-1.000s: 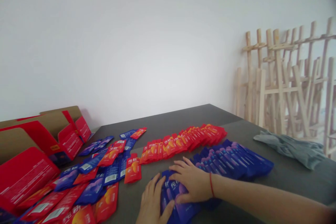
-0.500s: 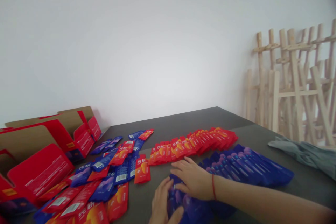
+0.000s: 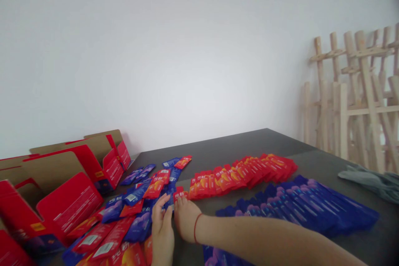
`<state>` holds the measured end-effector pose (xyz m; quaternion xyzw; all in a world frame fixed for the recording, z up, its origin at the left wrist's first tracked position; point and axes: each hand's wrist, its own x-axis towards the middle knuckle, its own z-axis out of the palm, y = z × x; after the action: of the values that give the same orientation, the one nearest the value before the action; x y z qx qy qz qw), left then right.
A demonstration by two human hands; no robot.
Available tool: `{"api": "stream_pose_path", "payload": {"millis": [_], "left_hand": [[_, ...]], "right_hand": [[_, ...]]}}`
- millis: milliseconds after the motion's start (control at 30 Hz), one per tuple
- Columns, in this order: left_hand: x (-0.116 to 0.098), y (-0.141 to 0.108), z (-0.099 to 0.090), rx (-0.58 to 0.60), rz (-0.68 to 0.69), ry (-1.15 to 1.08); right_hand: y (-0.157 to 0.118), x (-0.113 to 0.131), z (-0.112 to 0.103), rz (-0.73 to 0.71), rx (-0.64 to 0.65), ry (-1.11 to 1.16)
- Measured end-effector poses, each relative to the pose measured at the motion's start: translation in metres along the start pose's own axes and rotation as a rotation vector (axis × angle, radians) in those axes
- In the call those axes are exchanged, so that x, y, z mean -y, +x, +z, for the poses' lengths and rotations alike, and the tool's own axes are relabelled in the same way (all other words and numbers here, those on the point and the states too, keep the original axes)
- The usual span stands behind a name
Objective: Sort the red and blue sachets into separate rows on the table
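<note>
Now both hands have left the blue row (image 3: 299, 205) they were patting flat and moved over to the loose pile of packets (image 3: 137, 212) on the left, so the sorting seems to turn to strays; the right hand (image 3: 186, 218), fingers loosely spread, presses a red packet (image 3: 180, 194); the left hand (image 3: 162, 226) lies open beside it, holding nothing; glossy flat sachets, jumbled on the dark table (image 3: 237, 143).
</note>
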<state>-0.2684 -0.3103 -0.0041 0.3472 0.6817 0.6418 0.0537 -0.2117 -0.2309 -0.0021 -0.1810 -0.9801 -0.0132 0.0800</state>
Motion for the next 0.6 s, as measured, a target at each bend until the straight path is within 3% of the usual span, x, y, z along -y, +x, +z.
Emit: {"api": "stream_pose_path", "payload": {"millis": [167,300,433,500,600], "left_hand": [[0.0,0.001,0.002,0.006,-0.018,-0.017],[0.0,0.002,-0.001,0.013,-0.027,-0.023],[0.006,0.003,0.0,0.03,-0.06,-0.033],[0.008,0.003,0.002,0.016,-0.116,-0.064],[0.005,0.004,0.004,0.046,-0.266,-0.236]], "right_hand": [[-0.032,0.0,0.006,-0.033,-0.085,0.101],[-0.054,-0.026,-0.019,-0.084,-0.165,0.395],[-0.057,-0.057,-0.044,0.17,-0.142,0.805],[-0.055,-0.067,-0.045,0.285,-0.082,1.029],[-0.058,-0.072,-0.035,0.293,-0.033,1.298]]}}
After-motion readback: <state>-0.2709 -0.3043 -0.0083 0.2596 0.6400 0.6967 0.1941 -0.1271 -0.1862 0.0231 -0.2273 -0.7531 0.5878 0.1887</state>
